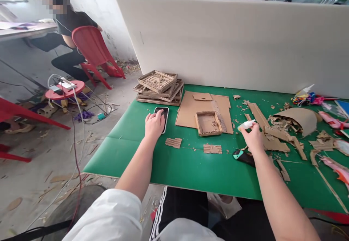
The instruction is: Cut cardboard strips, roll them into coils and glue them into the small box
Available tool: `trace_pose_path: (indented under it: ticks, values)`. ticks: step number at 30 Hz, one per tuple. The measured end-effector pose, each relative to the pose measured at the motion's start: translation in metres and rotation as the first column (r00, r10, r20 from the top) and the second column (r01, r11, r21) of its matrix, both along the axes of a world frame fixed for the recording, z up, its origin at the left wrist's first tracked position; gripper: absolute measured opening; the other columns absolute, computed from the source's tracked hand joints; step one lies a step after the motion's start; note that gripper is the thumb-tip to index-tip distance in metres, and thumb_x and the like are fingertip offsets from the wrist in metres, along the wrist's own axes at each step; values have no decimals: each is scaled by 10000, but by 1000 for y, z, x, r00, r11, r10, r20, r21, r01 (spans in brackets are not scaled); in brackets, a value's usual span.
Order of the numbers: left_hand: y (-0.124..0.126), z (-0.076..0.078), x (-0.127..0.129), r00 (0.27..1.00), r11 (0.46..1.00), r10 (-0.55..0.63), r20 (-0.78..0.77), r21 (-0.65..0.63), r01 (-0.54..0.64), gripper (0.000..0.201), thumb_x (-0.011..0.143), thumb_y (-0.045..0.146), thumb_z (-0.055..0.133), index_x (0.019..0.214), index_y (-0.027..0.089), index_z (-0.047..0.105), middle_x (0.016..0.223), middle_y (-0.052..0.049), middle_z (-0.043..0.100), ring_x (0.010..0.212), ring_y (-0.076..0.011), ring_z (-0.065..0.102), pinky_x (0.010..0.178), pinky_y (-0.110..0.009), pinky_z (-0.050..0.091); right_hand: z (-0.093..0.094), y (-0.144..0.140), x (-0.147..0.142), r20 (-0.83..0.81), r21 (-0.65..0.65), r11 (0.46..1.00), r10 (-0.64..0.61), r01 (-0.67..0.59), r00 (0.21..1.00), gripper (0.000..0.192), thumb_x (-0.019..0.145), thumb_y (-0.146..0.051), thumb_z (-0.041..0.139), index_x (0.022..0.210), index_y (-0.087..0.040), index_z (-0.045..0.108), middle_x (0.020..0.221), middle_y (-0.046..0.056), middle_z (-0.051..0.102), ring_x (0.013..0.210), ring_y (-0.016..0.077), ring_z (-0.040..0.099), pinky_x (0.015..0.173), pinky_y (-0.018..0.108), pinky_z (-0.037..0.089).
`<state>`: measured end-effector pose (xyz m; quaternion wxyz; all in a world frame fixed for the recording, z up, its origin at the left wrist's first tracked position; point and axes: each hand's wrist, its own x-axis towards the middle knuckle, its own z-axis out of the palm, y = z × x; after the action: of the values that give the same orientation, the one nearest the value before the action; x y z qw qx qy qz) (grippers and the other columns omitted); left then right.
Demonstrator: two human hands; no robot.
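My left hand (155, 124) rests over a smartphone (165, 119) lying on the green table, its fingers apart and touching the dark screen. In my right hand (253, 137) is a small white glue bottle (247, 125), pinched and held tilted just above the table. Between the hands sits a shallow square cardboard tray (200, 124) with a small crumpled bit inside, on a flat cardboard sheet (187, 110). Two corrugated cardboard pieces (173, 142) lie nearer to me. A black and teal utility knife (243, 157) lies below my right hand.
Stacked cardboard frames (158, 84) stand at the table's back left. Cardboard scraps (275, 139) and a curved cardboard piece (302, 119) cover the right side. A tall white board (231, 44) closes off the back. Another person sits on a red chair (94, 46) at left.
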<state>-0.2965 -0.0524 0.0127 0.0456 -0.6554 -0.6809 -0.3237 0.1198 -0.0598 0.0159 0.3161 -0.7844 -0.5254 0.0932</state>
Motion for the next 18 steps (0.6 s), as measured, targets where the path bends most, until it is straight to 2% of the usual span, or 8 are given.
trace_pose_path:
  ticks: [4,8,10,12,13,15,17,18]
  values:
    - [1,0,-1,997,1000,-12,78,-1,12,361,896,279,388,1172,178,596,938,-120,706,1042,-259,610,1062,-469,313,4,3,-2,21,-60,998,-2,3,1000,498,660,-479,567,1049,-183,470,1110,176,667,971,341,631,704,382,459]
    - [1,3,-4,977,1000,10,213,18,-14,304,875,260,433,1110,196,615,865,-84,717,970,-239,632,1035,-440,349,7,9,-4,38,-81,997,6,-3,999,481,674,-452,574,1055,-178,471,1140,180,658,1044,343,609,780,403,452]
    - [0,5,-6,949,997,56,311,36,-70,321,902,274,387,1146,197,580,880,-70,722,903,-217,645,936,-391,431,9,11,-3,35,-94,995,21,-18,999,506,670,-459,589,1071,-172,476,1143,182,656,1052,348,605,795,416,451]
    - [0,7,-9,890,986,122,439,47,-158,334,925,301,339,1168,198,543,919,-64,723,803,-194,653,796,-338,484,11,10,-1,33,-104,994,43,-39,999,577,649,-473,622,1116,-167,473,1170,183,642,1066,346,597,812,424,453]
    - [0,7,-11,852,978,152,502,48,-203,334,929,310,325,1172,200,527,935,-63,721,777,-185,656,753,-321,490,11,8,0,29,-79,996,46,-44,999,606,639,-474,636,1137,-169,472,1181,178,637,1078,340,591,831,428,451]
    - [1,6,-15,775,961,191,602,47,-273,322,925,304,320,1174,202,498,968,-65,714,812,-177,667,747,-305,494,11,2,-2,-8,87,996,25,-24,1000,589,643,-471,645,1127,-171,497,1135,161,654,1061,316,595,861,435,446]
    - [4,3,-18,729,952,195,656,51,-301,316,913,278,322,1184,206,466,1017,-72,700,906,-171,670,790,-297,496,9,-7,-11,-77,324,946,-4,29,997,467,710,-484,588,1044,-160,540,1009,147,678,964,280,622,843,433,457]
    - [5,2,-18,718,951,191,670,54,-303,318,907,267,322,1192,208,451,1042,-75,691,940,-166,667,810,-296,497,8,-11,-18,-103,397,916,-6,47,995,417,767,-494,521,1004,-151,545,961,147,675,901,255,633,811,419,471]
